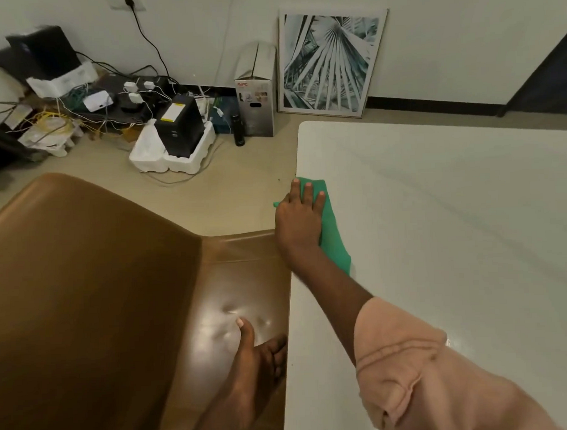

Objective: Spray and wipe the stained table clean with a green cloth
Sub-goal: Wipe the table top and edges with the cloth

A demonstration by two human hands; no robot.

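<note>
The white table [436, 209] fills the right side of the head view. A green cloth [333, 239] lies on it at the left edge, near the far left corner. My right hand [298, 220] presses flat on the cloth, fingers spread and pointing away from me, the arm in a pink sleeve reaching across the table. My left hand [255, 360] rests at the table's left edge over the brown chair seat, thumb up and fingers curled at the edge. No spray bottle is in view.
A brown leather chair [85, 286] stands tight against the table's left side. On the floor beyond lie cables, a black device in white foam [176, 138], a small black bottle [239, 129], a cardboard box [255, 96] and a framed picture [328, 62] leaning on the wall.
</note>
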